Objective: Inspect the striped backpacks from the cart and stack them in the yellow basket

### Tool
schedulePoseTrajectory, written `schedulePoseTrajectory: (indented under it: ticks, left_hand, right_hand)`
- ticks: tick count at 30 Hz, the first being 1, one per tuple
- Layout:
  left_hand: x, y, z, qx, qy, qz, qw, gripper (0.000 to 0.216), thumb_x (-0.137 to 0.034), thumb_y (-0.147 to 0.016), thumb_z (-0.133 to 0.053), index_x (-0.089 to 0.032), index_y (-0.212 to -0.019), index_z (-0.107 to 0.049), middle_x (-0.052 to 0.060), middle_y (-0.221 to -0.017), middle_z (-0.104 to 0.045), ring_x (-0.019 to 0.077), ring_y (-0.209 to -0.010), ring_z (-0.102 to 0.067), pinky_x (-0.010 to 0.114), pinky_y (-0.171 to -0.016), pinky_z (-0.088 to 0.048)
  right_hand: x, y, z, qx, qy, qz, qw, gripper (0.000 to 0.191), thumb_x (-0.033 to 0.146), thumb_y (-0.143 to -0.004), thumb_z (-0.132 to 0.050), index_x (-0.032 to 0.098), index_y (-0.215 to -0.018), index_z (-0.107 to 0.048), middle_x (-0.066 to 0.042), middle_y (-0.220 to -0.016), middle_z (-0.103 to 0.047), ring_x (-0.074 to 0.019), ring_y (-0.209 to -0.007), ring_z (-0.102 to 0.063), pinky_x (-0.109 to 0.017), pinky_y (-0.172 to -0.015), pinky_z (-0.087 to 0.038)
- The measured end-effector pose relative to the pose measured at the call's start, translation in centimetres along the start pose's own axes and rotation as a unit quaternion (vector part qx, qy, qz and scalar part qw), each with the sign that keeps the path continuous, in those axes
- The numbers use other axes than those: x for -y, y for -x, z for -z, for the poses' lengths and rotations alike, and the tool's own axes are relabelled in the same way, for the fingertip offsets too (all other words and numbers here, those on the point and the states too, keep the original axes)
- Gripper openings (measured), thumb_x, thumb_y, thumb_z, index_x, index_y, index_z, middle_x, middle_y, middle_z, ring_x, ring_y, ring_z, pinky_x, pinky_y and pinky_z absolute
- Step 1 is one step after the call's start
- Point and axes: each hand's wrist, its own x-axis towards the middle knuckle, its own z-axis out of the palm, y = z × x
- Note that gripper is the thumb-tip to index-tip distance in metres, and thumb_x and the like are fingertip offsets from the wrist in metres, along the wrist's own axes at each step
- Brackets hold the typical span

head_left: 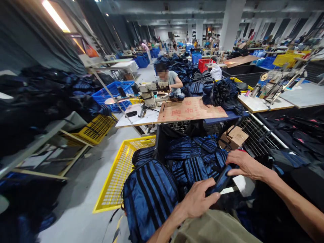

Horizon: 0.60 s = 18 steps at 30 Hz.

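My left hand grips the near end of a narrow dark blue fabric piece, thumb on one side and fingers on the other. At its far end my right hand pinches the same piece, so it stretches between both hands above my lap. Whether it belongs to a larger bag is hidden below. Left of my left hand stands a blue backpack with black stripes. Beyond my hands, more striped blue backpacks lie piled in a dark-lined bin.
A yellow crate stands on the floor at left. Ahead, a co-worker sits at a sewing machine behind a table with a brown board. A cardboard box and dark fabric heaps lie to the right.
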Motion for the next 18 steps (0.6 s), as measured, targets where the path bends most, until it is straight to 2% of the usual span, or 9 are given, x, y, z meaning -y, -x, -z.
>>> schedulePoseTrajectory:
  ticks: [2,4,6,8,10,11,13,15,18]
  left_hand:
    - [2.4,1.2,1.1,-0.068,-0.126,-0.045,0.989,0.017,-0.025,-0.103,-0.064,-0.023,-0.087,-0.058,-0.005,-0.082,-0.059,0.0148,-0.080,-0.056,0.028,-0.074,-0.040]
    - [5.1,1.8,2.4,-0.160,-0.260,-0.097,0.947,0.016,-0.022,-0.108,-0.059,-0.024,-0.092,-0.061,-0.002,-0.087,-0.065,0.0169,-0.084,-0.061,0.029,-0.077,-0.044]
    - [7.8,1.9,4.2,-0.253,-0.389,-0.140,0.875,0.015,-0.019,-0.110,-0.054,-0.024,-0.100,-0.063,0.001,-0.087,-0.067,0.0188,-0.083,-0.062,0.031,-0.072,-0.045]
    - [9.8,1.7,6.3,-0.321,-0.489,-0.178,0.791,0.016,-0.013,-0.109,-0.051,-0.022,-0.107,-0.064,0.001,-0.083,-0.065,0.0195,-0.078,-0.061,0.031,-0.064,-0.043]
    - [11.2,1.6,8.3,-0.350,-0.546,-0.221,0.728,0.020,-0.008,-0.108,-0.050,-0.021,-0.110,-0.064,0.000,-0.078,-0.062,0.0183,-0.071,-0.059,0.031,-0.060,-0.042]
    - [11.6,1.7,9.1,-0.351,-0.560,-0.239,0.711,0.021,-0.006,-0.107,-0.050,-0.021,-0.110,-0.064,-0.001,-0.075,-0.061,0.0173,-0.067,-0.058,0.031,-0.060,-0.042]
    - [12.2,2.0,9.9,-0.342,-0.574,-0.254,0.700,0.023,-0.005,-0.107,-0.047,-0.021,-0.108,-0.063,-0.002,-0.073,-0.059,0.0157,-0.062,-0.058,0.029,-0.060,-0.044]
    - [12.4,2.3,9.5,-0.332,-0.585,-0.240,0.700,0.024,-0.006,-0.107,-0.045,-0.020,-0.109,-0.063,-0.001,-0.074,-0.060,0.0148,-0.062,-0.061,0.029,-0.059,-0.046]
    - [12.1,2.3,6.8,-0.313,-0.600,-0.207,0.707,0.023,-0.011,-0.108,-0.045,-0.019,-0.119,-0.065,0.000,-0.078,-0.064,0.0144,-0.062,-0.064,0.028,-0.057,-0.047]
  right_hand:
    - [0.4,0.7,-0.8,0.073,-0.057,-0.050,0.994,0.057,0.078,-0.101,-0.063,0.022,-0.096,-0.072,-0.001,-0.086,-0.067,-0.0189,-0.079,-0.061,-0.031,-0.076,-0.046]
    - [1.2,1.2,-2.6,0.115,-0.135,-0.107,0.978,0.055,0.075,-0.102,-0.065,0.021,-0.089,-0.065,0.003,-0.080,-0.060,-0.0157,-0.073,-0.054,-0.028,-0.068,-0.039]
    - [2.3,1.2,-4.4,0.124,-0.206,-0.143,0.960,0.052,0.071,-0.101,-0.067,0.021,-0.088,-0.060,0.004,-0.081,-0.057,-0.0150,-0.075,-0.051,-0.027,-0.068,-0.038]
    - [3.6,0.8,-5.4,0.115,-0.255,-0.153,0.948,0.049,0.069,-0.098,-0.070,0.022,-0.089,-0.058,0.003,-0.088,-0.058,-0.0163,-0.082,-0.052,-0.027,-0.074,-0.043]
    - [4.8,0.3,-5.4,0.101,-0.269,-0.152,0.946,0.049,0.069,-0.094,-0.073,0.023,-0.093,-0.059,0.001,-0.095,-0.061,-0.0186,-0.089,-0.056,-0.030,-0.081,-0.048]
    - [5.2,0.1,-5.3,0.091,-0.261,-0.152,0.949,0.049,0.070,-0.093,-0.074,0.023,-0.094,-0.059,0.001,-0.096,-0.061,-0.0196,-0.090,-0.057,-0.031,-0.083,-0.049]
    - [5.3,0.0,-5.0,0.077,-0.214,-0.142,0.964,0.047,0.069,-0.096,-0.071,0.023,-0.092,-0.060,0.000,-0.094,-0.062,-0.0199,-0.089,-0.058,-0.031,-0.080,-0.050]
    - [4.1,0.2,-5.1,0.039,-0.135,-0.116,0.983,0.042,0.064,-0.105,-0.061,0.024,-0.090,-0.061,0.000,-0.088,-0.062,-0.0194,-0.082,-0.059,-0.030,-0.074,-0.049]
    - [0.1,0.4,-6.1,-0.094,0.032,-0.085,0.991,0.038,0.056,-0.111,-0.048,0.027,-0.093,-0.066,-0.003,-0.086,-0.066,-0.0210,-0.074,-0.064,-0.031,-0.063,-0.047]
